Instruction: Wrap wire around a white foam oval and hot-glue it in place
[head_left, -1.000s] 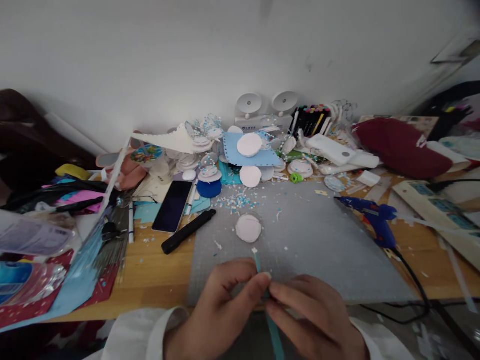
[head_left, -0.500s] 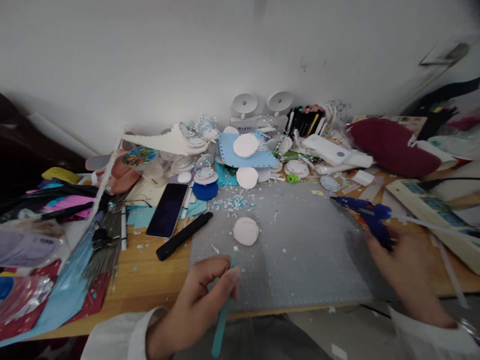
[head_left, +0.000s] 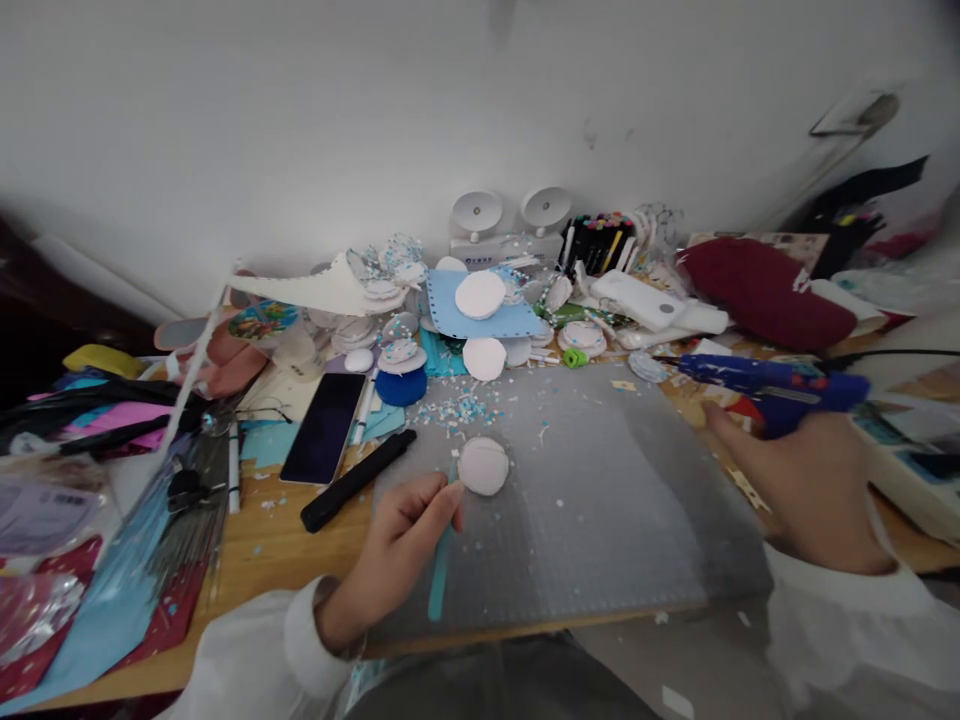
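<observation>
My left hand (head_left: 409,530) is closed in a pinch on slim teal tweezers (head_left: 440,578). A tiny white scrap shows at their upper tip, beside a round white disc (head_left: 484,466) lying on the grey cutting mat (head_left: 592,530). At the right, my right hand (head_left: 806,490) grips the handle of a blue hot glue gun (head_left: 772,380), raised over the mat's right side with its nozzle pointing left. The fingers behind the handle are partly hidden.
Left of the mat lie a black stick-shaped tool (head_left: 358,482) and a phone (head_left: 324,428). Blue and white bits (head_left: 461,405) are scattered at the back. Behind them stand white discs, a light-blue sheet (head_left: 442,310) and markers (head_left: 596,245). A power strip (head_left: 911,480) is at right.
My right hand has lifted the glue gun and turned its nozzle level to the left. My left hand has moved slightly up with the tweezers, their tip now nearer the disc. The view has shifted a little.
</observation>
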